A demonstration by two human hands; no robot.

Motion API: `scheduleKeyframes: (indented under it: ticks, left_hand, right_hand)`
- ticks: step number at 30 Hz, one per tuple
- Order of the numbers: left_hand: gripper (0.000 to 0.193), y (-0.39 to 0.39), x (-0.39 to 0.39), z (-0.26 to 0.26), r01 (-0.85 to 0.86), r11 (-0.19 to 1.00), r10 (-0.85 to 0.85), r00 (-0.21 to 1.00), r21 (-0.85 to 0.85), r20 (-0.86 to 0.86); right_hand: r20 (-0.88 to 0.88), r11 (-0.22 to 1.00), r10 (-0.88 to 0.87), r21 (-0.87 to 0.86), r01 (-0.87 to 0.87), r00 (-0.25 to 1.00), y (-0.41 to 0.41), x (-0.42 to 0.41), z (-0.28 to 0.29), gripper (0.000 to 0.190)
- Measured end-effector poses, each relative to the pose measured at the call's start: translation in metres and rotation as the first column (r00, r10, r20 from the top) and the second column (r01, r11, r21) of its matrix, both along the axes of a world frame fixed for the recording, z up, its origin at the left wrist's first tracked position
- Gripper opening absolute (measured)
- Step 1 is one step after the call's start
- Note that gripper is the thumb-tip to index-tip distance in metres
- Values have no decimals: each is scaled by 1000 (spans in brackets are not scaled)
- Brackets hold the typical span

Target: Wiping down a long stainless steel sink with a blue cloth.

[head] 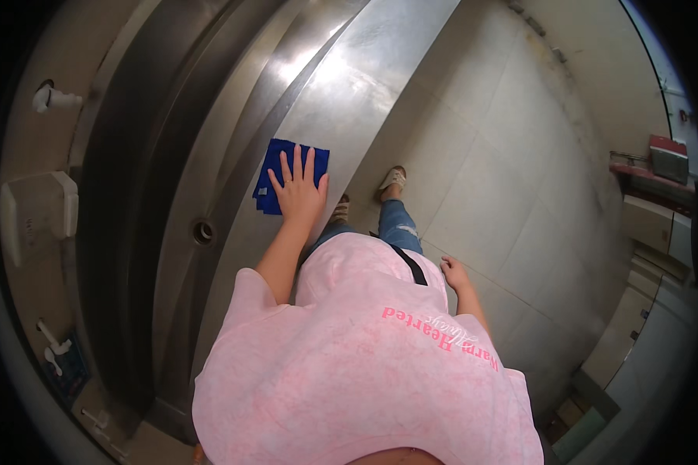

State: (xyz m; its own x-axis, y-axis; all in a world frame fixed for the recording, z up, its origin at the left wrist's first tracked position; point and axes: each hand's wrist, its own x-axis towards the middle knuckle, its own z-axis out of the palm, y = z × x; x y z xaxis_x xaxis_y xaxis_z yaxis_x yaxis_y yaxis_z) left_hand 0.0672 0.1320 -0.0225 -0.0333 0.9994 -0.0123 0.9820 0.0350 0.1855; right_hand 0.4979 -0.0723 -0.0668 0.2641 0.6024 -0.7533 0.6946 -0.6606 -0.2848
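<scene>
My left hand lies palm down with fingers spread on a folded blue cloth. A small pale tag shows at the cloth's left edge. The cloth rests flat on the broad front ledge of a long stainless steel trough sink. Left of the ledge, a round drain hole opens in the trough. My right hand hangs by my side, well away from the steel, its fingers loosely curled. Nothing shows in it, though its palm is hidden.
Along the wall behind the trough are a white pipe fitting, a white dispenser-like box and a white tap. Pale floor tiles extend to the right. Cabinets and a red-topped box stand at the far right.
</scene>
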Motion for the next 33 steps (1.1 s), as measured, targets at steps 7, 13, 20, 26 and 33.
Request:
scheduleKeyframes:
  ticks: [7, 13, 20, 26, 33]
  left_hand:
    - [62, 74, 20, -21, 39, 996, -35, 999, 78, -41]
    - [63, 95, 40, -23, -8, 998, 10, 1000, 56, -29]
    - [64, 82, 32, -22, 29, 997, -29, 1000, 77, 2]
    - [67, 25, 25, -11, 119, 992, -119, 993, 32, -1]
    - [64, 3, 24, 5, 111, 993, -111, 994, 25, 7]
  right_hand:
    - [19, 974, -153, -164, 154, 988, -67, 19, -5, 44]
    - [-34, 992, -104, -71, 101, 994, -62, 1, -21, 43]
    - [16, 998, 35, 60, -36, 999, -1, 4, -20, 41]
    - [4, 994, 72, 85, -72, 997, 34, 9, -12, 41]
    - [-11, 995, 104, -5, -104, 995, 44, 23, -18, 43]
